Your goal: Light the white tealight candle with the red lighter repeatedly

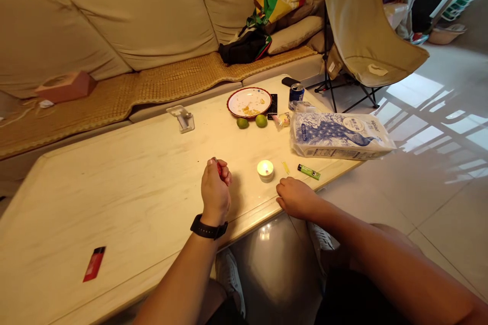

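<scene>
My left hand (215,188), with a black watch on the wrist, is closed around a red lighter (218,166) above the table; only the lighter's top end shows past the thumb. To its right stands a small tealight candle (266,170) with a glowing flame. My right hand (295,196) rests at the table's front edge, fingers loosely curled in, and nothing shows in them. Just beyond it lie a small yellow strip (285,167) and a green lighter (308,171). Another red lighter (94,264) lies flat at the left front of the table.
Farther back on the table (125,177) are a plate (249,97) with food scraps, two green limes (261,121), a blue can (296,94), a white stand (182,119) and a large tissue pack (339,134). Behind are a sofa (145,20) and a folding chair (362,35).
</scene>
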